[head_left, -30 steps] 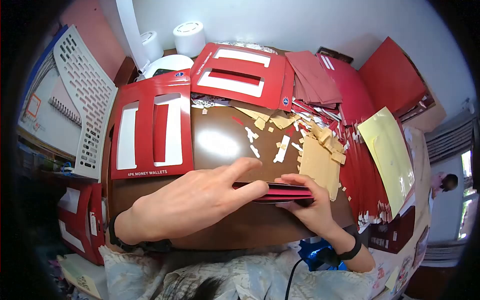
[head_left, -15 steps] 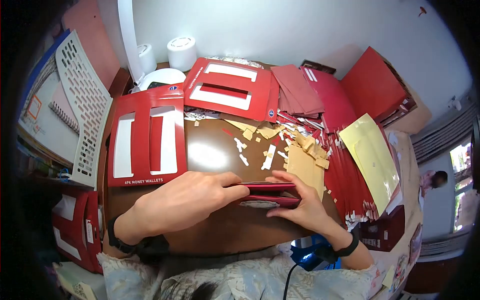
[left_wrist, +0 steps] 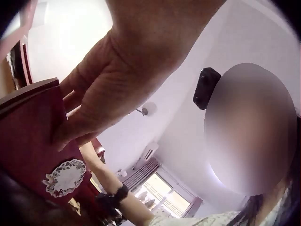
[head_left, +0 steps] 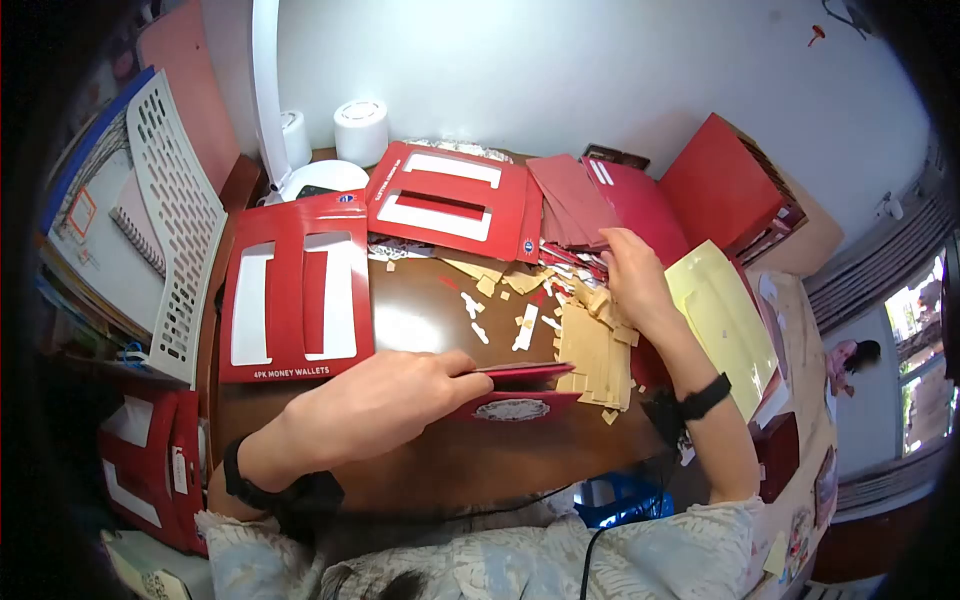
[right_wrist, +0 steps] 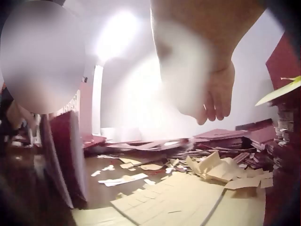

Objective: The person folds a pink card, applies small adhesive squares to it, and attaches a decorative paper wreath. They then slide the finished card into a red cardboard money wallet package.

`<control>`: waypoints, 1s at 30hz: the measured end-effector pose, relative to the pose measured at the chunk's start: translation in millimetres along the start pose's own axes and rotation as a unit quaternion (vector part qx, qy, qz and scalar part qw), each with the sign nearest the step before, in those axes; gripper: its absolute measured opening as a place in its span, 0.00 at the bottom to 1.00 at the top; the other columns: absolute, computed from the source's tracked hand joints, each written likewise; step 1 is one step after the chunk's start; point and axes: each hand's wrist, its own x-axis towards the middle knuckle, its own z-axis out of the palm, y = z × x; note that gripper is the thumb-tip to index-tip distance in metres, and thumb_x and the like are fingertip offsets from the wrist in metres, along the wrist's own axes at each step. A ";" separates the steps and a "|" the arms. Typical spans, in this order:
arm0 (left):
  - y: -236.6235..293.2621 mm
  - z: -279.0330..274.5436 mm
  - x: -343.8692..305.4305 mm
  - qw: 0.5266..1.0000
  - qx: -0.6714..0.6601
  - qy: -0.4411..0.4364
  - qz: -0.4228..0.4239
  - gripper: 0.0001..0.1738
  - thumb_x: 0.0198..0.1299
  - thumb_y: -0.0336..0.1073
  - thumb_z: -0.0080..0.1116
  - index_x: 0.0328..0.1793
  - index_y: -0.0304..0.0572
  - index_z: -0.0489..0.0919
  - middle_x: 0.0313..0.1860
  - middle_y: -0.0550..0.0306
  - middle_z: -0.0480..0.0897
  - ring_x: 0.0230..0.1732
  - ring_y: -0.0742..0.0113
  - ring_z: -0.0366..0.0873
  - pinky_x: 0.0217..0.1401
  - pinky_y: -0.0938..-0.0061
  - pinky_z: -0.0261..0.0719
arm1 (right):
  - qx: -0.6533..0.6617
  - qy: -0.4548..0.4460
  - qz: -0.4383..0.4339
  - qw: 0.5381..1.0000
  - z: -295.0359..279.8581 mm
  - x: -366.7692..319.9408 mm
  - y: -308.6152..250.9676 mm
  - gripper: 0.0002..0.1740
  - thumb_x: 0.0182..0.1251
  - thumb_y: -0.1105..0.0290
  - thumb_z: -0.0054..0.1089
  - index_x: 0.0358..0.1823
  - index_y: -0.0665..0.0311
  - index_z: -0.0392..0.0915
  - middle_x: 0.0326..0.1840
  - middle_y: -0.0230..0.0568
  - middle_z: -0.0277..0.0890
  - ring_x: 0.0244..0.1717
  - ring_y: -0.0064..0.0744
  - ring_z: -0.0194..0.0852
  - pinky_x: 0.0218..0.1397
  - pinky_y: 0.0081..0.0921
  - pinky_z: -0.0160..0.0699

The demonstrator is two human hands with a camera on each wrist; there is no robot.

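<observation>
My left hand (head_left: 390, 405) pinches a dark red folded card booklet (left_wrist: 28, 141) at its left end, thumb on the front face. The booklet stands on its long edge above the brown table, its top slightly parted. A white lacy oval label (head_left: 512, 410) shows on its front. Away from the booklet, my right hand (head_left: 640, 280) reaches over the heap of tan paper pieces, fingers relaxed and pointing down. Its fingertips overlap the edge of the fanned dull red sheets (head_left: 570, 200) in the head view. In the right wrist view nothing shows in its fingers.
Two red window-cut card packs (head_left: 312, 300) lie at the left and back. Tan strips (head_left: 595, 355) and small white scraps (head_left: 527, 325) litter the middle. Yellow sheets (head_left: 720, 330) lie at right, a red box (head_left: 715, 185) behind. A white lamp (head_left: 325, 180) stands back left.
My right hand has let go of the booklet's right end and moved up and away to the back right. My left hand still holds the booklet, whose labelled front now shows more.
</observation>
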 end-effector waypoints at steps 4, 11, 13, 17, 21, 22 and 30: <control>0.5 0.6 0.5 1.000 -0.018 -0.019 0.001 0.18 0.60 0.21 0.53 0.57 0.35 0.75 0.44 0.44 0.77 0.44 0.43 0.83 0.45 0.54 0.81 | -0.058 0.060 -0.070 0.994 32.6 14.9 28.3 0.25 0.66 0.83 0.52 0.65 0.71 0.73 0.66 0.57 0.76 0.66 0.56 0.75 0.69 0.43 0.74; 0.1 0.7 -0.3 1.000 -0.010 -0.017 0.005 0.18 0.60 0.22 0.53 0.58 0.35 0.74 0.44 0.45 0.77 0.43 0.43 0.82 0.43 0.54 0.81 | -0.025 0.040 -0.062 0.997 15.3 13.8 8.7 0.15 0.66 0.79 0.52 0.49 0.64 0.85 0.43 0.52 0.86 0.48 0.53 0.85 0.51 0.44 0.82; 0.8 -0.1 -1.0 1.000 -0.014 -0.018 0.002 0.18 0.60 0.22 0.53 0.58 0.35 0.74 0.44 0.45 0.77 0.42 0.43 0.82 0.43 0.54 0.81 | -0.003 0.132 -0.023 0.991 7.5 16.6 3.5 0.11 0.66 0.77 0.58 0.47 0.63 0.86 0.44 0.52 0.86 0.48 0.54 0.85 0.50 0.42 0.83; 0.0 1.6 -0.5 1.000 -0.010 -0.015 0.004 0.18 0.60 0.23 0.53 0.57 0.35 0.74 0.44 0.45 0.77 0.42 0.44 0.82 0.42 0.54 0.81 | 0.011 0.201 -0.001 0.980 -8.0 23.8 -0.8 0.07 0.68 0.78 0.56 0.42 0.66 0.83 0.40 0.49 0.84 0.44 0.54 0.85 0.46 0.41 0.81; 0.2 2.4 0.5 1.000 -0.005 -0.015 0.006 0.18 0.60 0.23 0.53 0.57 0.34 0.74 0.44 0.45 0.77 0.42 0.44 0.82 0.42 0.54 0.81 | -0.060 0.133 -0.055 0.988 15.0 16.3 1.4 0.07 0.68 0.75 0.58 0.40 0.67 0.84 0.45 0.44 0.83 0.49 0.50 0.83 0.52 0.42 0.84; -0.2 2.8 0.4 1.000 -0.007 -0.015 0.006 0.17 0.60 0.23 0.54 0.57 0.34 0.74 0.44 0.45 0.77 0.42 0.44 0.82 0.42 0.54 0.81 | -0.087 0.100 -0.047 0.990 17.5 12.5 -3.4 0.07 0.67 0.74 0.59 0.40 0.68 0.85 0.45 0.42 0.83 0.50 0.46 0.83 0.51 0.41 0.85; 2.2 0.3 0.4 1.000 -0.015 -0.021 0.001 0.16 0.59 0.23 0.54 0.55 0.34 0.73 0.45 0.45 0.76 0.42 0.44 0.82 0.42 0.55 0.81 | -0.099 0.090 -0.035 0.990 16.5 11.3 -0.8 0.05 0.64 0.72 0.65 0.33 0.66 0.85 0.42 0.43 0.83 0.44 0.45 0.84 0.47 0.39 0.84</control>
